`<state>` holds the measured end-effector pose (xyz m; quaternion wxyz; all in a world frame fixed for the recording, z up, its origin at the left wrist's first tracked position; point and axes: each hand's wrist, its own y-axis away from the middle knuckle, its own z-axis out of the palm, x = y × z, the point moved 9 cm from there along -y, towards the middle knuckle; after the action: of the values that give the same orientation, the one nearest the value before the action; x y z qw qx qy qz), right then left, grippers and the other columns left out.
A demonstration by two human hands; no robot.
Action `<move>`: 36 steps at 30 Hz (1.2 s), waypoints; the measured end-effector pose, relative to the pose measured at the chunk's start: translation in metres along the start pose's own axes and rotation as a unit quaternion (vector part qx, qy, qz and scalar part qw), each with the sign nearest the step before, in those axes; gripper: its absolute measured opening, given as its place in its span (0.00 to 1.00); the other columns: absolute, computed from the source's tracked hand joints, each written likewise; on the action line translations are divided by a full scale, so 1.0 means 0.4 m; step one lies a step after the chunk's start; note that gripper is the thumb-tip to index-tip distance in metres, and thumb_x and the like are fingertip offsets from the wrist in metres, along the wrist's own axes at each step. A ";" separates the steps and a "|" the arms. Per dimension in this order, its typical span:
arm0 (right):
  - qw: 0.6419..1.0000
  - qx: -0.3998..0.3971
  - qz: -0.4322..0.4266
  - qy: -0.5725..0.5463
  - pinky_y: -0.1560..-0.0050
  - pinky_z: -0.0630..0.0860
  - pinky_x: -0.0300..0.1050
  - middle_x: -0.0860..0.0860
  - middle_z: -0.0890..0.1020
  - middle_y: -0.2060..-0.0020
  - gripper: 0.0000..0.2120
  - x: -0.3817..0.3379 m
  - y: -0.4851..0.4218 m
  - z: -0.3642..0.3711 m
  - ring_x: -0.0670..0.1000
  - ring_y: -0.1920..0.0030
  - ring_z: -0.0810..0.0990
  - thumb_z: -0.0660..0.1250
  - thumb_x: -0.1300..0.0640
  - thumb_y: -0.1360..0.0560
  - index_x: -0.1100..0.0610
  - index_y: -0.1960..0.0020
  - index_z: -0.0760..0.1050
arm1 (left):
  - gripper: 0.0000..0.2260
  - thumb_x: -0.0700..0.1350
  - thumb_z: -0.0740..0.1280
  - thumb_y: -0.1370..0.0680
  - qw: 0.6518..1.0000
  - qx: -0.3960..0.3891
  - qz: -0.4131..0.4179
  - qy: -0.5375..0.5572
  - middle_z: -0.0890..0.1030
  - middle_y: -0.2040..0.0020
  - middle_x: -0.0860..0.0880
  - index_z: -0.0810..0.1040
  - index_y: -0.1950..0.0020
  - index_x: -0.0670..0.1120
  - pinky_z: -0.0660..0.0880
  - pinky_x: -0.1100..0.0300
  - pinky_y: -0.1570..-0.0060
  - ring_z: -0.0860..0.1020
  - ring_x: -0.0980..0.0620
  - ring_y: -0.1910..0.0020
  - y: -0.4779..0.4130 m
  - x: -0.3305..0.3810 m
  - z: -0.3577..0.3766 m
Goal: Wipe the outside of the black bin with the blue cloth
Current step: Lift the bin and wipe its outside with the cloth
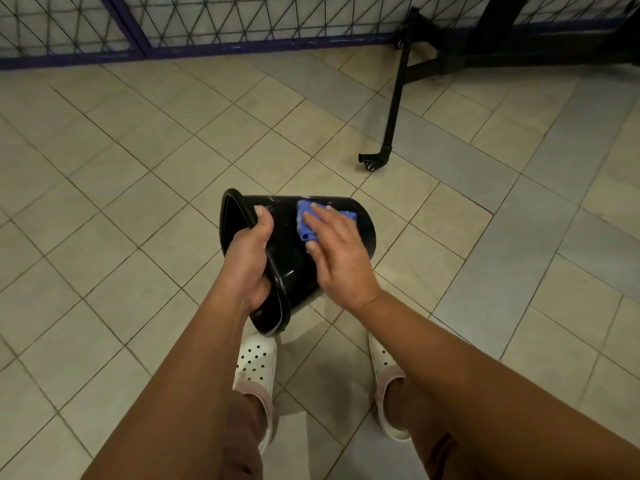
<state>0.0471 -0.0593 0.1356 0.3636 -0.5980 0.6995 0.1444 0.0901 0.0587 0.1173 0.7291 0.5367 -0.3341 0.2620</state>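
The black bin [287, 268] is held on its side above the tiled floor, its open mouth facing left and its base pointing right. My left hand [247, 258] grips the rim, thumb on the outer wall and fingers curled inside the mouth. The blue cloth [305, 221] lies folded on the bin's upper outer wall. My right hand [336, 252] presses flat on the cloth with straight fingers, covering most of it.
Beige floor tiles [138, 188] spread all around. A black metal stand leg with a small wheel [375, 161] reaches down at the upper right. A wire mesh fence with a dark blue frame [207, 32] runs along the top. My two white clogs [254, 368] are below the bin.
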 end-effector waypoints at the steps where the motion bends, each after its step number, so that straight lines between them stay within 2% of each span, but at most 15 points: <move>1: 0.999 -0.001 0.038 0.001 0.28 0.58 0.48 0.55 0.68 0.31 0.19 0.029 -0.009 -0.009 0.55 0.30 0.62 0.58 0.56 0.21 0.59 0.31 0.68 | 0.19 0.58 0.57 0.18 1.000 -0.002 0.009 -0.011 0.85 0.47 0.44 0.79 0.42 0.46 0.80 0.49 0.51 0.85 0.45 0.47 0.002 0.003 0.002; 3: 0.992 0.015 0.123 0.000 0.28 0.58 0.47 0.55 0.66 0.30 0.19 0.077 -0.006 -0.021 0.53 0.30 0.60 0.58 0.57 0.20 0.58 0.30 0.66 | 0.16 0.58 0.58 0.18 1.000 -0.002 0.014 -0.019 0.85 0.48 0.45 0.78 0.45 0.48 0.80 0.49 0.52 0.84 0.45 0.49 0.007 0.002 0.007; 5: 0.986 0.025 0.165 0.016 0.30 0.63 0.50 0.56 0.67 0.31 0.18 0.085 0.018 -0.012 0.54 0.33 0.62 0.58 0.59 0.21 0.60 0.31 0.67 | 0.15 0.58 0.59 0.18 1.000 0.006 0.008 -0.016 0.86 0.53 0.46 0.78 0.48 0.49 0.80 0.49 0.53 0.85 0.45 0.52 0.010 -0.005 0.011; 9: 0.997 0.033 0.063 0.013 0.34 0.68 0.53 0.62 0.74 0.39 0.17 -0.023 0.068 0.033 0.60 0.38 0.71 0.57 0.60 0.24 0.66 0.39 0.73 | 0.20 0.59 0.60 0.18 0.999 0.015 -0.029 0.002 0.87 0.51 0.43 0.81 0.44 0.43 0.81 0.46 0.47 0.85 0.43 0.50 -0.002 -0.034 0.002; 12: 1.000 0.017 -0.019 -0.001 0.31 0.65 0.53 0.60 0.76 0.39 0.17 -0.082 0.058 0.046 0.61 0.36 0.71 0.59 0.62 0.25 0.65 0.38 0.74 | 0.23 0.58 0.58 0.18 0.999 -0.002 -0.042 0.028 0.86 0.48 0.41 0.80 0.42 0.39 0.82 0.52 0.48 0.85 0.44 0.48 -0.003 -0.046 0.004; 14: 1.000 0.010 -0.028 -0.002 0.30 0.63 0.52 0.59 0.75 0.37 0.17 -0.062 0.028 0.037 0.60 0.35 0.70 0.60 0.64 0.25 0.64 0.37 0.73 | 0.23 0.58 0.58 0.18 0.999 -0.012 -0.027 0.023 0.85 0.46 0.40 0.80 0.40 0.41 0.80 0.50 0.46 0.84 0.44 0.45 -0.004 -0.045 0.011; 17: 0.998 0.031 0.060 -0.008 0.32 0.66 0.54 0.60 0.75 0.38 0.18 0.025 0.001 0.013 0.60 0.36 0.70 0.61 0.68 0.27 0.64 0.37 0.73 | 0.20 0.57 0.58 0.17 1.000 -0.017 -0.009 -0.008 0.86 0.48 0.41 0.82 0.44 0.44 0.79 0.45 0.43 0.84 0.42 0.46 0.001 -0.043 0.018; 19: 0.992 0.049 0.115 -0.007 0.34 0.68 0.58 0.61 0.76 0.39 0.17 0.063 0.013 0.003 0.61 0.37 0.71 0.61 0.68 0.27 0.65 0.38 0.74 | 0.19 0.57 0.58 0.17 1.000 -0.007 -0.004 -0.017 0.87 0.55 0.44 0.83 0.52 0.47 0.80 0.45 0.47 0.86 0.44 0.53 0.006 -0.039 0.017; 21: 0.991 0.055 0.122 0.001 0.35 0.69 0.59 0.61 0.76 0.39 0.17 0.057 0.035 0.005 0.61 0.36 0.71 0.62 0.68 0.27 0.65 0.38 0.74 | 0.19 0.57 0.58 0.17 1.000 0.003 -0.003 -0.018 0.87 0.59 0.46 0.83 0.54 0.48 0.81 0.47 0.51 0.86 0.46 0.58 0.006 -0.035 0.012; 24: 0.998 0.030 0.053 0.005 0.30 0.64 0.53 0.59 0.76 0.39 0.17 -0.013 0.052 0.022 0.60 0.35 0.70 0.59 0.63 0.25 0.63 0.38 0.74 | 0.20 0.59 0.59 0.18 1.000 0.011 -0.016 -0.012 0.87 0.52 0.43 0.82 0.46 0.44 0.82 0.50 0.54 0.86 0.44 0.52 0.000 -0.036 -0.002; 27: 1.000 -0.011 0.012 -0.019 0.28 0.59 0.48 0.57 0.75 0.37 0.19 -0.038 0.034 0.031 0.58 0.32 0.68 0.55 0.58 0.24 0.62 0.36 0.73 | 0.22 0.58 0.58 0.18 1.000 0.000 -0.022 -0.003 0.85 0.47 0.40 0.81 0.41 0.42 0.81 0.47 0.47 0.85 0.42 0.47 0.001 -0.040 0.003; 30: 0.996 -0.005 0.090 -0.023 0.27 0.55 0.45 0.55 0.71 0.32 0.18 0.044 0.001 0.009 0.55 0.29 0.62 0.57 0.61 0.22 0.59 0.32 0.70 | 0.21 0.58 0.60 0.18 1.000 0.012 0.001 0.005 0.84 0.43 0.40 0.79 0.39 0.44 0.77 0.40 0.40 0.83 0.39 0.44 0.002 -0.030 -0.007; 33: 0.984 0.019 0.176 -0.022 0.29 0.52 0.37 0.52 0.68 0.31 0.17 0.134 0.018 -0.009 0.52 0.29 0.61 0.57 0.61 0.20 0.57 0.31 0.69 | 0.19 0.60 0.61 0.19 0.998 0.057 0.005 0.016 0.83 0.44 0.42 0.78 0.41 0.47 0.77 0.38 0.42 0.82 0.39 0.44 0.004 -0.024 -0.033; 36: 0.983 0.034 0.175 -0.030 0.29 0.54 0.38 0.54 0.70 0.32 0.16 0.123 0.058 0.001 0.53 0.29 0.62 0.57 0.60 0.20 0.58 0.33 0.70 | 0.20 0.61 0.61 0.20 0.995 0.084 -0.009 0.043 0.84 0.45 0.42 0.77 0.39 0.47 0.79 0.39 0.46 0.82 0.39 0.46 0.007 -0.023 -0.051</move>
<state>0.0243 -0.0896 0.0965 0.3735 -0.4487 0.7870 0.1997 0.0863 0.0787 0.1080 0.6973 0.5874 -0.2744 0.3056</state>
